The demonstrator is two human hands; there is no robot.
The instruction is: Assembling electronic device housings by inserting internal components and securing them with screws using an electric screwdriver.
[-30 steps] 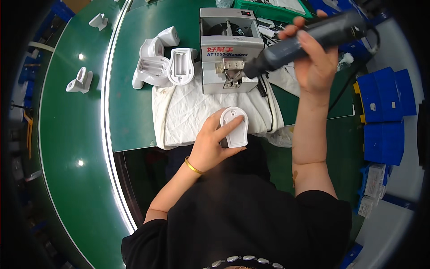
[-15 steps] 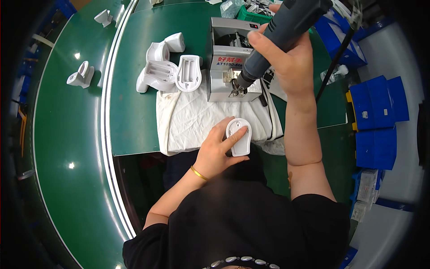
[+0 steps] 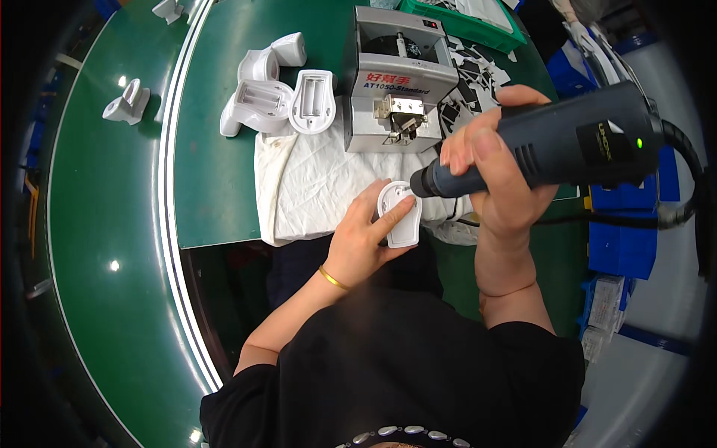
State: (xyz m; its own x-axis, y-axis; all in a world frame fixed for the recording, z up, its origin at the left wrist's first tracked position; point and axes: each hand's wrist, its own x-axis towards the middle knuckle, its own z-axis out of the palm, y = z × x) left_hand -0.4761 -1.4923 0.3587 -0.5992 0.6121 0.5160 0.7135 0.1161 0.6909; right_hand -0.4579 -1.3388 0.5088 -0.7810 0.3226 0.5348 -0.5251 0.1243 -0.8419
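My left hand grips a white plastic housing at the front edge of the white cloth, its thumb lying across the recessed face. My right hand is wrapped round a dark grey electric screwdriver, which lies nearly level with a green light glowing at its rear. The screwdriver's tip points left and meets the upper part of the housing, close to my left thumb; the exact contact spot is too small to make out. Behind both hands stands a silver screw feeder.
Several white housings with open battery bays lie left of the feeder on the green table. A white cloth covers the table's front. Further left runs a green conveyor carrying white parts. Blue bins and a green crate stand at the right and back.
My right hand has brought the screwdriver from the feeder's front down to the housing, swinging it from steep to nearly level. My left hand keeps its hold on the housing.
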